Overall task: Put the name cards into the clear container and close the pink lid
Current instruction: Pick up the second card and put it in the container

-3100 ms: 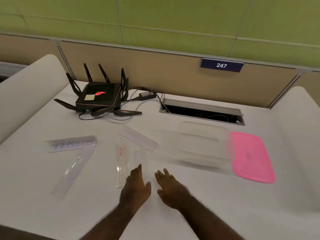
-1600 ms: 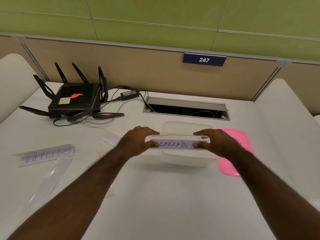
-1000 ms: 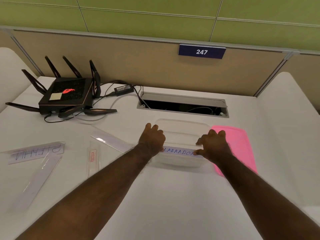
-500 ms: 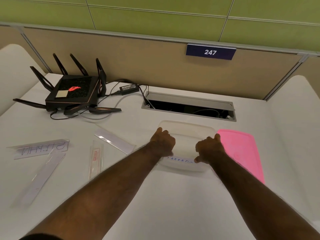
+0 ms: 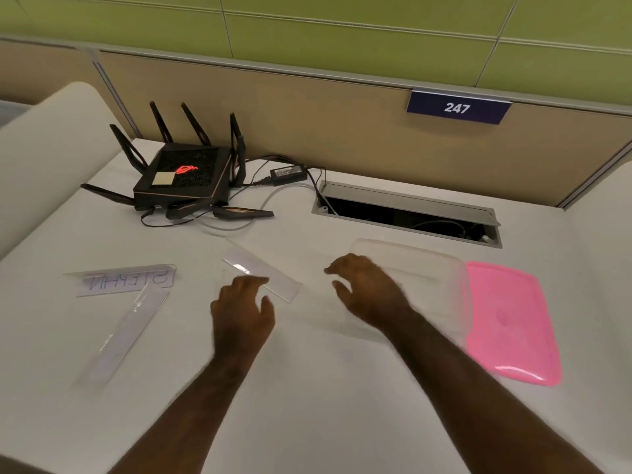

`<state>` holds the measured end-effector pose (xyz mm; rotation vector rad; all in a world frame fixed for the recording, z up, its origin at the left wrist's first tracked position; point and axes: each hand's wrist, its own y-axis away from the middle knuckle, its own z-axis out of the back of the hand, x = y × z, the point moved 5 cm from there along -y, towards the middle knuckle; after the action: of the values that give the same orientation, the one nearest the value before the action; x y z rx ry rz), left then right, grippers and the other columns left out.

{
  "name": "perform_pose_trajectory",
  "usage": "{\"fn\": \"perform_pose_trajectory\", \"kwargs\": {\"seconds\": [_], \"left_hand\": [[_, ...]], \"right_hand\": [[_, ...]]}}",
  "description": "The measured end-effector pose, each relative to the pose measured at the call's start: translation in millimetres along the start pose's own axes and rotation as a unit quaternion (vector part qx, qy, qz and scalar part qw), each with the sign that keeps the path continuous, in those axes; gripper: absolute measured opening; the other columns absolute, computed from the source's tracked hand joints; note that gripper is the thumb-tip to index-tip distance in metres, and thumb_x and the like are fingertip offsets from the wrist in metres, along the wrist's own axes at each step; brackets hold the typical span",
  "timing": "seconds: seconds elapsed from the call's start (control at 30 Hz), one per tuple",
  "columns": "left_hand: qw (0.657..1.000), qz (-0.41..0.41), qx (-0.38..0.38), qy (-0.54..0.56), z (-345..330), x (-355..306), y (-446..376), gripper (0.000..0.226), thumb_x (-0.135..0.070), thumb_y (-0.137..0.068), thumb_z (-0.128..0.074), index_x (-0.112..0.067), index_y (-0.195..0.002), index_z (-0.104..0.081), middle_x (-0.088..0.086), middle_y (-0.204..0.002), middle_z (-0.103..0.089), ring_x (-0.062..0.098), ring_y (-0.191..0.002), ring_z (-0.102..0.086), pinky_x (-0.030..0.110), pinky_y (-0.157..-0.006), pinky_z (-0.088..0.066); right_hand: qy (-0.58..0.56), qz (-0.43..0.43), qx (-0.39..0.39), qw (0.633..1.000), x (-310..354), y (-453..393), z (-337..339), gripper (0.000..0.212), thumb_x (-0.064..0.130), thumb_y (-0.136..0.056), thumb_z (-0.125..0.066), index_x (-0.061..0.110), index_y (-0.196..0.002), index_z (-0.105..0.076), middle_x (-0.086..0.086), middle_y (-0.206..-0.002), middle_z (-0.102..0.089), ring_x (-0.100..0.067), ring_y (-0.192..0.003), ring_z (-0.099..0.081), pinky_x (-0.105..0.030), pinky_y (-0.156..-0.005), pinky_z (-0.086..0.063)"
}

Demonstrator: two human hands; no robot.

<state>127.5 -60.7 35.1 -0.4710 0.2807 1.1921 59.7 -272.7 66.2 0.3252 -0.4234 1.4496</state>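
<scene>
Clear container point(image 5: 441, 268) sits right of centre, contents lost to blur; pink lid point(image 5: 509, 319) lies off, touching its right side. Three name cards lie out on the left: "STEPHN" card point(image 5: 126, 280), blank card point(image 5: 126, 333), angled card point(image 5: 263, 277). Left hand point(image 5: 241, 311), open, fingertips on the angled card. Right hand point(image 5: 367, 290) open, empty. Most work remains.

The clear container point(image 5: 407, 268) stands open and upright, the pink lid point(image 5: 509, 319) lying flat just beside its right side. Three clear name cards lie left of it: a lettered card point(image 5: 126, 278), a blank strip point(image 5: 126, 330), and an angled card point(image 5: 263, 271).
</scene>
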Motion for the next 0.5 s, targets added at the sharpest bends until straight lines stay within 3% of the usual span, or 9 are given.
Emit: {"fn": "perform_pose_trajectory", "kwargs": {"seconds": [0.17,0.33,0.4,0.5], "left_hand": [[0.984,0.156,0.065,-0.047,5,79,38,0.051,-0.030,-0.080,-0.069,-0.017,-0.128,-0.055,0.010,-0.125,-0.060,0.033,-0.110,-0.057,0.052,-0.089,-0.047],[0.968,0.216,0.122,0.048,-1,110,60,0.043,-0.037,-0.089,-0.063,-0.020,-0.127,-0.056,0.004,-0.121,-0.066,0.028,-0.106,-0.064,0.048,-0.091,-0.054],[0.956,0.232,0.148,0.097,-3,113,60,0.039,-0.036,-0.091,-0.060,-0.019,-0.126,-0.057,0.005,-0.121,-0.068,0.028,-0.100,-0.068,0.044,-0.084,-0.059],[0.945,0.234,0.185,0.134,-6,111,58,0.036,-0.030,-0.093,-0.060,-0.015,-0.125,-0.059,0.008,-0.125,-0.066,0.028,-0.103,-0.067,0.041,-0.087,-0.057]], "right_hand": [[0.014,0.060,0.077,0.995,50,-6,-91,0.049,0.026,-0.096,-0.048,0.017,-0.144,-0.043,-0.001,-0.153,-0.039,-0.017,-0.146,-0.023,-0.027,-0.119,-0.003],[0.049,0.070,0.183,0.979,83,-9,-164,0.072,0.029,-0.093,-0.056,0.020,-0.153,-0.016,-0.002,-0.163,-0.012,-0.024,-0.150,0.000,-0.038,-0.118,0.001],[0.060,0.078,0.196,0.976,92,-12,-179,0.077,0.028,-0.093,-0.058,0.023,-0.153,-0.011,-0.002,-0.164,-0.009,-0.026,-0.150,0.001,-0.042,-0.118,0.001],[0.077,0.089,0.197,0.973,101,-15,-189,0.080,0.026,-0.091,-0.061,0.024,-0.153,-0.010,-0.003,-0.164,-0.009,-0.029,-0.150,-0.001,-0.048,-0.119,-0.003]]}}
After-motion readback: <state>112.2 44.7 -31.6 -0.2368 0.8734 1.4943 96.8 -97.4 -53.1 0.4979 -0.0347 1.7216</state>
